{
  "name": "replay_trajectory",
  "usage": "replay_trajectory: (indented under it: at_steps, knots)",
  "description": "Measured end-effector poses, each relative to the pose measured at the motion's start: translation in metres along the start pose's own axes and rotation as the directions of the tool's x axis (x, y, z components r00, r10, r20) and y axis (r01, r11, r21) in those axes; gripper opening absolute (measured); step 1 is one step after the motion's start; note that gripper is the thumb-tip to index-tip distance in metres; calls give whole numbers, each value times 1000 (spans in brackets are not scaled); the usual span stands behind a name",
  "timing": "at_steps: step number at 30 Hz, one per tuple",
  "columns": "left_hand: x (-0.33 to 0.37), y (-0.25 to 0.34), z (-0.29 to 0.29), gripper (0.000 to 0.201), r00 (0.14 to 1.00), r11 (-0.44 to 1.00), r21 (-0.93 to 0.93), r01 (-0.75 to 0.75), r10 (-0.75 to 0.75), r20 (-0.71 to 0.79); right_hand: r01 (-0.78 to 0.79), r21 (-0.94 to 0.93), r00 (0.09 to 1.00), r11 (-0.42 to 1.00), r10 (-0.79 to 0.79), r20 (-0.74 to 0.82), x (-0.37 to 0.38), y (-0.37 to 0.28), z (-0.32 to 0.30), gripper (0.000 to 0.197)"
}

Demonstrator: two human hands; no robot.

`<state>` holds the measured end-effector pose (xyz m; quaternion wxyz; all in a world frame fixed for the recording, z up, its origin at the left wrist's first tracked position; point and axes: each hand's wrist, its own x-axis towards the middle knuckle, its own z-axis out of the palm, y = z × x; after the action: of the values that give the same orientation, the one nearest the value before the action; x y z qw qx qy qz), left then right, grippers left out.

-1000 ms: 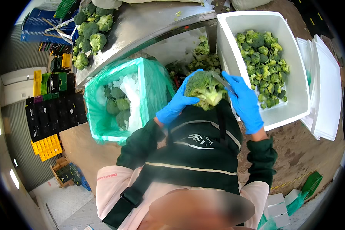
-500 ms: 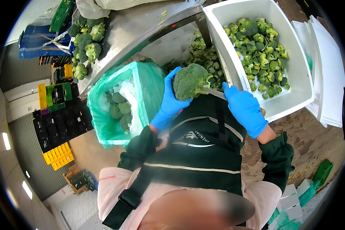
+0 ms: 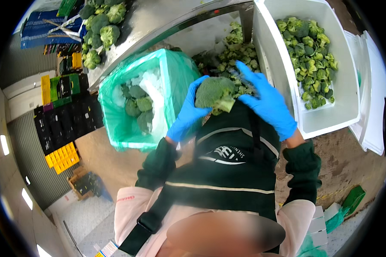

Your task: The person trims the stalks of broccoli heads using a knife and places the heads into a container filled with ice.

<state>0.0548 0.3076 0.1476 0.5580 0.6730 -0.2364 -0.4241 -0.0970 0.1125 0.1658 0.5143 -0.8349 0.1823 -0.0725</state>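
A broccoli head [image 3: 214, 93], its pale stem facing right, is gripped in my left hand [image 3: 188, 113], gloved in blue, in front of my dark green apron [image 3: 227, 171]. Close by on the right, my right hand [image 3: 268, 103], also blue-gloved, has its fingers and thumb spread toward the stem. No knife shows in or around it. To the left, a bin lined with green plastic [image 3: 116, 137] holds several broccoli heads [image 3: 138, 103] and ice. On the right stands a white tub [image 3: 326, 124] with many cut broccoli florets [image 3: 313, 64].
Beyond my hands lies a heap of broccoli trimmings [image 3: 236, 55] behind a metal table edge [image 3: 201, 19]. More broccoli heads [image 3: 103, 28] rest on the metal table at far left. White panels [image 3: 371, 90] lean right of the tub. Black crates [image 3: 66, 124] and yellow crates [image 3: 62, 158] stand left.
The knife that my right hand held at the stem is no longer visible, and that hand's fingers have spread. The broccoli's stem has tipped downward. The whole view has shifted slightly.
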Motion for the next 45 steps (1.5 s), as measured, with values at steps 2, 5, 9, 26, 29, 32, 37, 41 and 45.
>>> replay_trajectory:
  at_steps: [2, 5, 9, 26, 29, 32, 37, 41, 45]
  knots:
    - [4, -10, 6, 78, 996, 993, -109, -51, 58, 63, 116, 232, 990, 966, -133, 55, 20, -13, 5, 57]
    - [7, -12, 23, 86, 989, 911, -388, 140, -107, 106, 106, 215, 994, 971, -104, -23, 25, -1, 1, 51]
    - [22, -9, 48, 87, 957, 818, -514, 259, -146, 250, 110, 390, 953, 914, 15, -304, -1, 4, -6, 37]
    - [48, -2, 65, 96, 808, 830, -182, -528, 557, 194, -463, 604, 822, 649, 569, 17, -40, -7, -43, 22]
    - [44, -12, 61, 91, 826, 832, -60, -551, 555, 104, -360, 544, 888, 758, 457, -49, -29, -12, -22, 17]
    - [39, -24, 49, 94, 913, 909, -138, -394, 404, 58, -154, 632, 902, 759, 369, -223, -24, -19, 3, 16]
    - [17, -8, 52, 96, 999, 834, -549, 52, -39, 36, 161, 697, 826, 698, 291, -482, -21, -20, 36, 11]
    - [20, 12, 49, 90, 989, 734, -663, 146, -122, 83, 263, 594, 779, 760, 195, -595, -14, -20, 42, 8]
    - [22, -5, 36, 64, 950, 575, -758, 308, -227, 214, 307, 584, 577, 752, 341, -742, -7, -4, 41, 7]
